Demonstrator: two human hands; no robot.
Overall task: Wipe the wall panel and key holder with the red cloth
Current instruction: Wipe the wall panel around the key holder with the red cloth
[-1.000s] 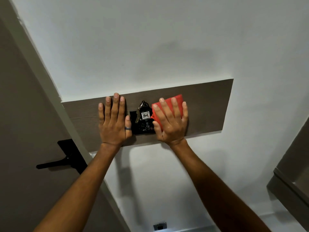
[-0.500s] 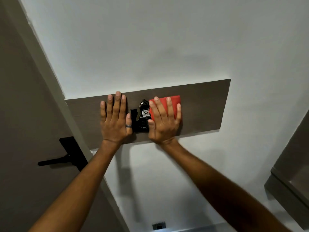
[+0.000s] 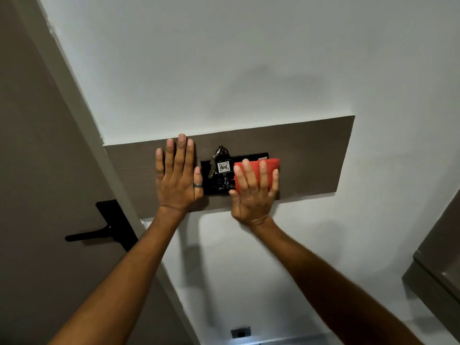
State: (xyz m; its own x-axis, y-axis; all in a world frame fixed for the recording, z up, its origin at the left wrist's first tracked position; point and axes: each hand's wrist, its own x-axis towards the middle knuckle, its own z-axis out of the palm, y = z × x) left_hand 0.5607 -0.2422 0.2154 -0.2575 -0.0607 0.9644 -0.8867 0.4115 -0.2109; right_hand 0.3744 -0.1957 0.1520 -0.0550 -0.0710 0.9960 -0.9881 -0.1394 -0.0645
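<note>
One brown wall panel (image 3: 311, 155) carries one black key holder (image 3: 219, 185) with one tagged key (image 3: 222, 165) hanging on it; the left hand (image 3: 178, 180) lies flat and open on the panel just left of the holder. The right hand (image 3: 254, 195), fingers spread, presses one red cloth (image 3: 270, 165) against the holder's right end; one door handle (image 3: 99, 232) shows far left.

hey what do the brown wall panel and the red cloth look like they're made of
The wall panel looks like wood or wood-look laminate: matte brown with faint lengthwise grain lines. The red cloth looks like soft woven or microfibre fabric, folded thick with rounded edges under the right hand.
</note>
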